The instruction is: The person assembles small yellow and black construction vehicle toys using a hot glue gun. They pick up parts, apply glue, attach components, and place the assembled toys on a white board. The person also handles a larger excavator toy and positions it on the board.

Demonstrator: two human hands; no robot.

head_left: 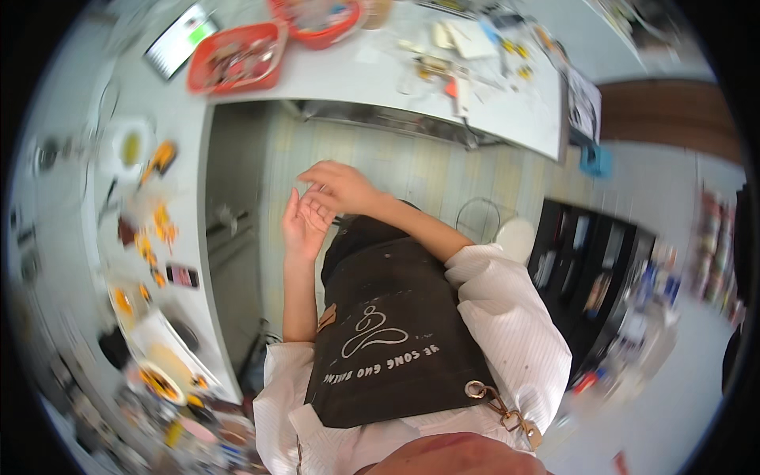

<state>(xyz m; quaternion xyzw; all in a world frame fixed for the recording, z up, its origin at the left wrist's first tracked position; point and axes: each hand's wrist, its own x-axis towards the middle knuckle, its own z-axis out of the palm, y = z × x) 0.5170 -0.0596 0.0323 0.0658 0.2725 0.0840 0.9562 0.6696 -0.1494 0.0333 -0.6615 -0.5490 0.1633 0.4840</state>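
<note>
In front of the black apron (396,348), my two hands meet in the air. My left hand (305,226) is raised with its palm turned up and its fingers stretched. Over its fingertips lies my right hand (342,188), fingers extended to the left and a little apart. Nothing shows in either hand, though the right one partly hides the left fingers. Both hands are over the floor, away from the counters.
A white counter (356,75) across the far side bears red baskets (273,67) and scattered tools. Along the left, another counter (190,206) carries a phone (182,275), yellow-orange pieces and a yellow tool (161,161). A dark shelf (582,257) and a round stool (516,239) stand to the right.
</note>
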